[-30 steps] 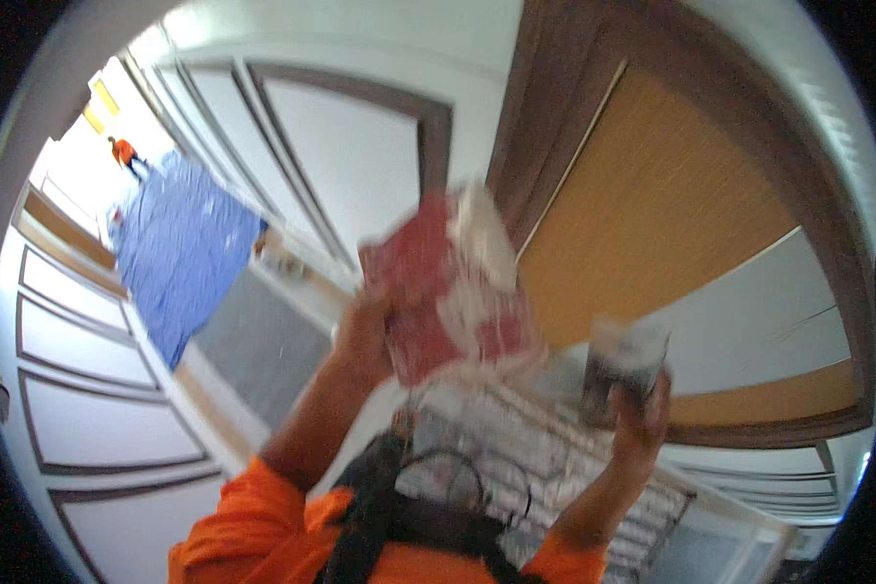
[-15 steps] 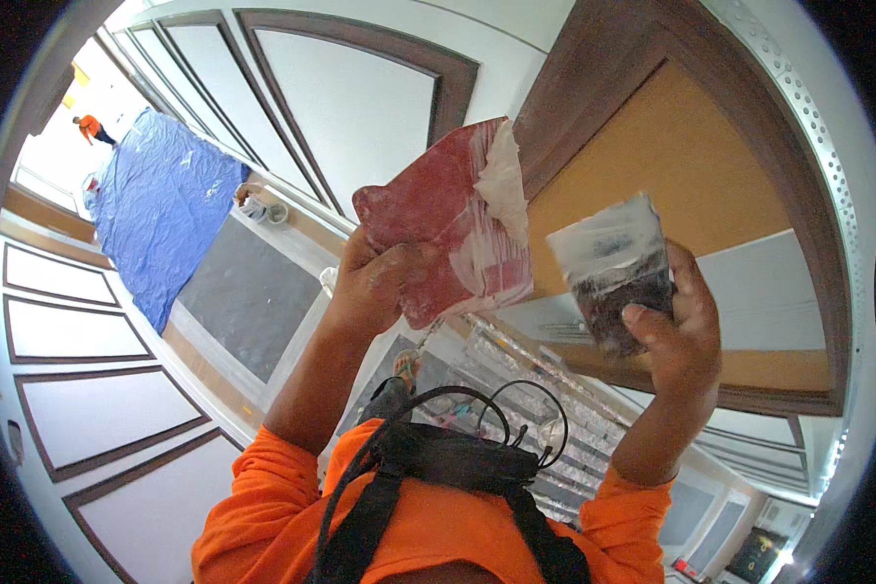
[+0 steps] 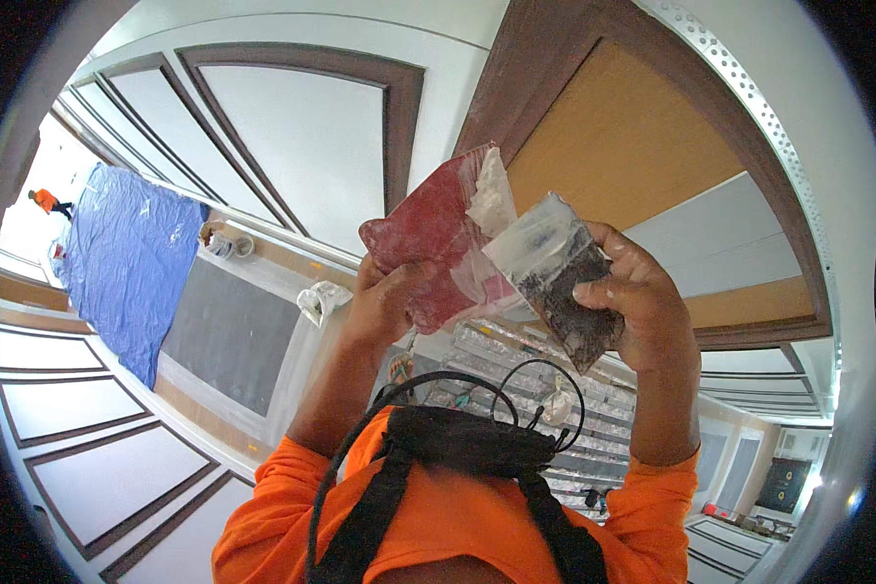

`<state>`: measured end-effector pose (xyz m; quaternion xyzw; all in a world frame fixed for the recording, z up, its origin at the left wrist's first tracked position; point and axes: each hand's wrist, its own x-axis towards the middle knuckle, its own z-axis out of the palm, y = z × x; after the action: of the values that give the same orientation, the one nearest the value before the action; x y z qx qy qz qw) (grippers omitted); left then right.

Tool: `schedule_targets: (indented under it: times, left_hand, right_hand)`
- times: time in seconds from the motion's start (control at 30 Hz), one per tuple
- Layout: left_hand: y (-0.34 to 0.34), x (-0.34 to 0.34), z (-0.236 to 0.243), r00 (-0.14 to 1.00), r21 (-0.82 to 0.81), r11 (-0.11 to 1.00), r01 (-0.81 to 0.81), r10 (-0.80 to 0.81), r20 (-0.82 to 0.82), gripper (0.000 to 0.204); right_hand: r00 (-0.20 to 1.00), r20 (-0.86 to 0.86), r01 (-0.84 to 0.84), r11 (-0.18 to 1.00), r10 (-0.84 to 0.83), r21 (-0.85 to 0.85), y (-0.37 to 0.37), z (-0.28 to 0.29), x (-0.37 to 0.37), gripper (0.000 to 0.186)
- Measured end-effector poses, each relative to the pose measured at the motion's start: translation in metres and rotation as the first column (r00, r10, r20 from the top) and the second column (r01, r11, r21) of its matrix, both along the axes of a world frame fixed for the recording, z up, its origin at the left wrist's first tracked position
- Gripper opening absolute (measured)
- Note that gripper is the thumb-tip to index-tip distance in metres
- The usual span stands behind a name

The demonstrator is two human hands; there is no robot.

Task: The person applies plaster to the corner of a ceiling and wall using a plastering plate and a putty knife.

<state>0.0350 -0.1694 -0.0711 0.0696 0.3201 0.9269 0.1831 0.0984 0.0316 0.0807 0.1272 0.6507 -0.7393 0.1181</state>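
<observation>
The red plate [image 3: 423, 234] is clasped in the left hand [image 3: 389, 297], thumb across its face; the dark spreader [image 3: 566, 282] is pinched in the right hand [image 3: 647, 297], its whitened end overlapping the plate to that hand's left. Pale paste [image 3: 492, 200], beyond the left hand, is probably best gathered with low, even strokes, the plate held steady.

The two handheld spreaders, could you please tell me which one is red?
The red spreader is in the left hand; the right hand holds the other, a dark spreader partly coated whitish.
</observation>
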Motion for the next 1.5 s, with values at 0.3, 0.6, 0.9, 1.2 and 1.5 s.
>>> schedule_targets:
  times: [0.3, 0.6, 0.9, 1.2, 1.5]
  left_hand:
    - [0.004, -0.002, 0.001, 0.994, -0.068, 0.998, -0.019, 0.011, -0.109, 0.033]
    - [-0.006, -0.021, 0.007, 0.838, -0.525, 0.845, -0.107, -0.207, -0.504, 0.034]
    - [-0.011, -0.031, -0.018, 0.781, -0.617, 0.747, -0.246, -0.225, -0.583, 0.036]
    - [0.006, -0.022, -0.022, 0.998, -0.102, 0.995, 0.013, -0.007, 0.063, 0.044]
    - [0.001, -0.045, -0.008, 0.964, -0.022, 0.993, -0.114, 0.116, 0.237, 0.048]
  right_hand:
    - [0.999, 0.033, 0.028, 1.0, -0.028, -0.001, -0.009, 0.002, -0.021, 0.054]
    - [0.993, 0.106, -0.044, 0.999, 0.046, -0.021, 0.006, -0.012, -0.04, 0.047]
    - [0.999, 0.042, 0.039, 0.979, -0.031, -0.2, 0.002, -0.028, -0.053, 0.046]
    - [0.772, -0.561, 0.245, 0.954, -0.3, -0.173, 0.0, -0.025, -0.052, 0.073]
    - [0.001, -0.99, 0.999, 0.046, -0.142, -0.006, -0.034, -0.01, -0.082, 0.061]
